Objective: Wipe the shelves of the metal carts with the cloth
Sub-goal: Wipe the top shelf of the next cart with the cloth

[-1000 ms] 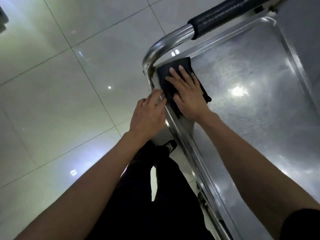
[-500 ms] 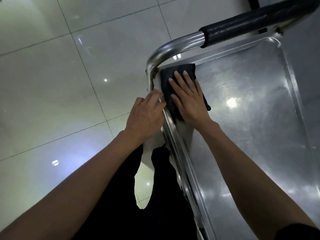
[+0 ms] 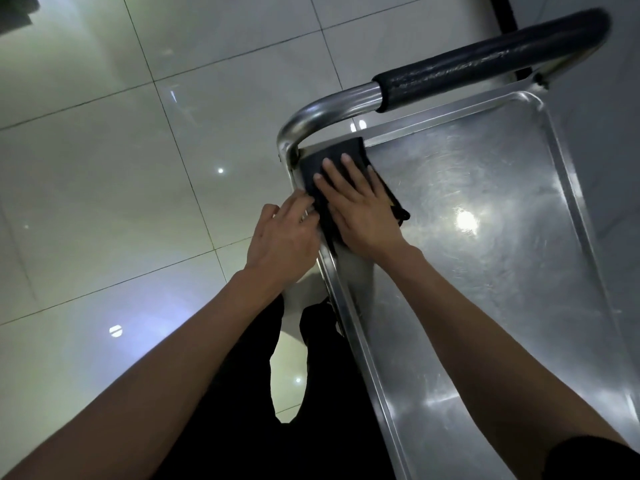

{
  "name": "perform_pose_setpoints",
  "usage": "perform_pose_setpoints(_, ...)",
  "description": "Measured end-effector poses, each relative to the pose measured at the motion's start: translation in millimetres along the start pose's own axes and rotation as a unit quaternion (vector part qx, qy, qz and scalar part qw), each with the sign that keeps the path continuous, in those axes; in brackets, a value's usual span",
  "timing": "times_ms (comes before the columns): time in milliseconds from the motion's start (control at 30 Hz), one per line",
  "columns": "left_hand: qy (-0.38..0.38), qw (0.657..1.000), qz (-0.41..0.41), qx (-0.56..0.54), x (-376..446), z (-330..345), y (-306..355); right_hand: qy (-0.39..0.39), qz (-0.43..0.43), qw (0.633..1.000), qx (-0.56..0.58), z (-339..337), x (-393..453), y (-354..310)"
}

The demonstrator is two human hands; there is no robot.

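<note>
A metal cart's top shelf (image 3: 485, 237) fills the right side, shiny and scratched, with a raised rim. A dark folded cloth (image 3: 313, 168) lies in its far left corner, just under the bend of the handle. My right hand (image 3: 360, 209) lies flat on the cloth with straight fingers, pressing it against the shelf. My left hand (image 3: 280, 237) rests on the shelf's left rim beside the cloth, fingers loosely bent over the edge and touching the cloth's side.
The cart's steel handle (image 3: 346, 102) with a black foam grip (image 3: 491, 60) arches over the far end. Glossy pale floor tiles (image 3: 121, 202) spread to the left. My dark trousers (image 3: 259, 393) stand close against the cart's left rim.
The view has shifted, so the cart's corner sits lower in frame. My right hand stays flat on the cloth in the corner; my left hand stays at the rim.
</note>
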State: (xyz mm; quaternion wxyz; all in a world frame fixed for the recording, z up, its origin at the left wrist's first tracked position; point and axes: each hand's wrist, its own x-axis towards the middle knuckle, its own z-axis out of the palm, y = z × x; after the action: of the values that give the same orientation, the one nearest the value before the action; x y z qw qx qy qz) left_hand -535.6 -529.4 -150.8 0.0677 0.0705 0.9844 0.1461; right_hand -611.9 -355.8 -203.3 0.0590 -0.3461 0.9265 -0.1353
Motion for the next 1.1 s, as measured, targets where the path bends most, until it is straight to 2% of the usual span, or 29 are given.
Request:
perform_pose_setpoints(67, 0.006, 1.0, 0.006, 0.006, -0.9, 0.6, -1.0, -0.003, -0.017, 1.0, 0.001, 2.4, 1.3, 0.2)
perform_pose_setpoints(233, 0.016, 1.0, 0.016, 0.021, 4.7, 1.5, 1.0, 0.013, 0.013, 1.0, 0.021, -3.4, -2.2, 14.1)
perform_pose_setpoints(367, 0.086, 0.995, 0.035, 0.023, 19.0, 3.0, 7.6, 0.027, 0.04, 0.998, 0.03, -14.1, -7.2, 34.8)
perform_pose_setpoints(433, 0.092, 0.994, 0.053, 0.024, 31.4, 5.7, 21.3, 0.037, 0.051, 0.997, 0.034, -19.6, -10.8, 51.8)
perform_pose_setpoints(667, -0.059, 0.998, 0.026, 0.026, 92.6, 23.2, 85.1, 0.043, 0.125, 0.991, 0.03, -43.6, -26.5, 129.3)
perform_pose_setpoints(867, -0.119, 0.99, 0.014, 0.075, 134.7, 40.4, 128.8, 0.061, 0.183, 0.981, 0.036, -62.5, -37.4, 193.7)
perform_pose_setpoints(1100, -0.132, 0.986, 0.016, 0.099, 139.3, 42.9, 136.9, 0.061, 0.266, 0.962, 0.008, -86.9, -49.7, 289.7)
